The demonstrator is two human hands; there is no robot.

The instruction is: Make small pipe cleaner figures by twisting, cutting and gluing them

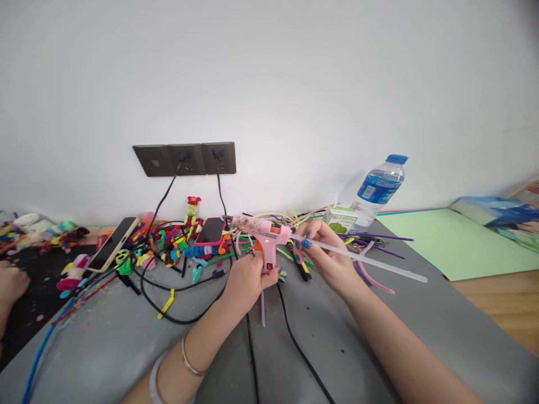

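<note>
My left hand (pixel 248 276) is wrapped round the handle of a pink hot glue gun (pixel 268 242), with its nozzle pointing left. An orange light glows on the gun's body. A long translucent glue stick (pixel 370 259) reaches from the back of the gun out to the right. Near the gun's rear end, my right hand (pixel 322 249) pinches this stick between thumb and fingers. Below the gun a black power cord (pixel 295 336) runs down over the grey table. Behind both hands lie coloured pipe cleaners (pixel 383 238) in a loose pile.
A water bottle (pixel 379 188) leans by the wall beside a green-and-white box (pixel 340 219). Two phones (pixel 113 244), several pipe-cleaner figures (pixel 191 210) and black cables lie left. Pale green paper (pixel 455 247) is at right. Another person's hand (pixel 12 283) shows at far left.
</note>
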